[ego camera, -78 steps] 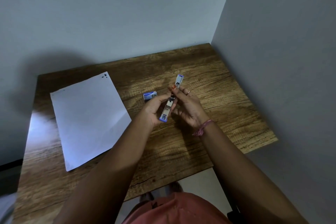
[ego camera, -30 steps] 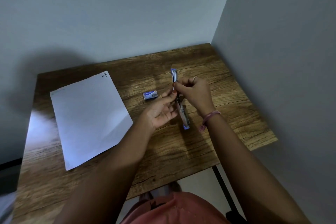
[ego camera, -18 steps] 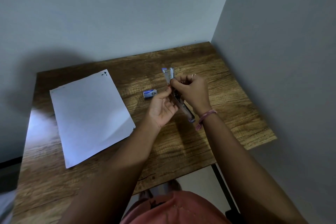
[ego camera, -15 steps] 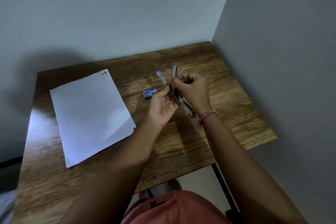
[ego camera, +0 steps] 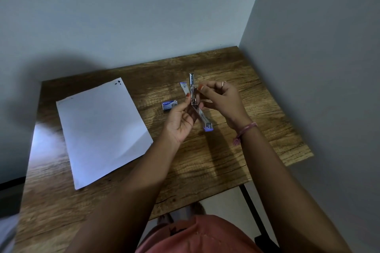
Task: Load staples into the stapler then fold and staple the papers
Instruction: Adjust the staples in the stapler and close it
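Observation:
A small stapler (ego camera: 203, 118) with blue ends is held above the wooden table (ego camera: 216, 162), swung wide apart. Its metal staple channel (ego camera: 192, 86) points up and away, and its blue-tipped lid (ego camera: 184, 86) splays to the left. My left hand (ego camera: 181, 119) holds the stapler from below-left at the hinge. My right hand (ego camera: 220, 98) pinches near the channel's base with thumb and forefinger; whether staples are between those fingers is too small to tell. A small blue staple box (ego camera: 169, 104) lies on the table just left of my hands. White paper (ego camera: 100, 127) lies flat at the left.
The table sits in a corner, with walls behind and to the right. Its front edge runs just above my lap, and a dark table leg (ego camera: 253, 211) shows below at the right. A pink band (ego camera: 244, 131) is on my right wrist.
The stapler has been turned and swung further apart: the lid now splays left and the channel stands up. My right hand shifted from gripping the body to pinching at the channel's base.

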Available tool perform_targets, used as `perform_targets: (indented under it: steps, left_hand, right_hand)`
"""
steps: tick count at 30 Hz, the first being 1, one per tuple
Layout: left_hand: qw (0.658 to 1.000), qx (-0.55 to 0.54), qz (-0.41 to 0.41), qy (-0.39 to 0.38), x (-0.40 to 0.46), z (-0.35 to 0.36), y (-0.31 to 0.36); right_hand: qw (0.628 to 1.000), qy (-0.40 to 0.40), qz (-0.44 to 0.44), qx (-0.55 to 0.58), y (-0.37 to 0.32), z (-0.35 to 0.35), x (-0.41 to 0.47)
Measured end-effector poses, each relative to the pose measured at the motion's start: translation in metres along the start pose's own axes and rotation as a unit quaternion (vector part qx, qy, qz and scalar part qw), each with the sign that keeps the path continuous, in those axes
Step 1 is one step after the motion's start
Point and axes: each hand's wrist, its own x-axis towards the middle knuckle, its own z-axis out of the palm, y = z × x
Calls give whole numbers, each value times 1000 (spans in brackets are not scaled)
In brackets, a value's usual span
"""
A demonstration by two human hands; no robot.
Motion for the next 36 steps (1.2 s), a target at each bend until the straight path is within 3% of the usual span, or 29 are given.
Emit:
perform_targets:
  steps: [7,12,17,22,26,29,36]
  left_hand:
    - [998,28,-27,52,-2,1,-7]
    - [989,-3,-83,119,-9,5,-10]
    - [980,-67,-126,135,-24,1,-15]
    - [973,-122,-148,128,-29,-7,-15]
    - [980,-106,-151,77,-36,-8,-17]
    - [984,-71,-144,82,-37,-13,-20]
    - [982,-31,-173,73,-46,-18,-25]
  right_hand:
    - [998,-12,0,-59,6,-2,-1]
    - [993,-1,58,-106,18,-4,-1]
    - [987,-8,152,-50,31,-7,-8]
    - [983,-34,182,-4,33,-11,-14]
    - [987,-31,153,29,31,-12,-17]
    - [991,0,129,32,35,-15,-19]
    - [989,-52,25,-135,44,-28,-27]
